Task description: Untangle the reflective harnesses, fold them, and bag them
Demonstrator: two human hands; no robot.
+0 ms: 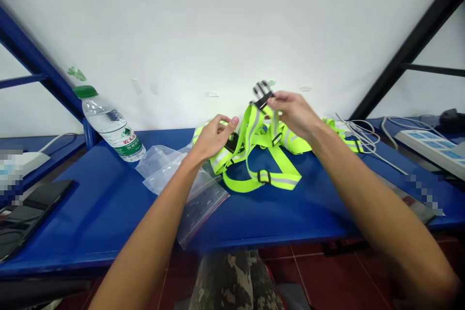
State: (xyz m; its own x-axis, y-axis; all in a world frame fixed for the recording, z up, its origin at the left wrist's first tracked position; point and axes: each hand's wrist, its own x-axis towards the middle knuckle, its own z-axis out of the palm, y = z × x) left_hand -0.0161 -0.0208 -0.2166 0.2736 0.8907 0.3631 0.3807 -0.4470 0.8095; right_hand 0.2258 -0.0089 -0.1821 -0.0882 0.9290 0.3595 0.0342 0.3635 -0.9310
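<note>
Over the blue table [90, 232], the right hand [294, 114] pinches a black buckle [262, 97] between thumb and fingers, holding up a strap of the yellow reflective vest [271, 177], which lies mostly on the tabletop. The left hand [214, 138] hovers just beside the vest, fingers spread, nearest a second buckle [231, 143]. A clear zip bag [181, 184] lies under the left wrist. A water bottle [112, 126] sits far left, white cables [359, 135] right of the vest, and a power strip [432, 150] further right.
</note>
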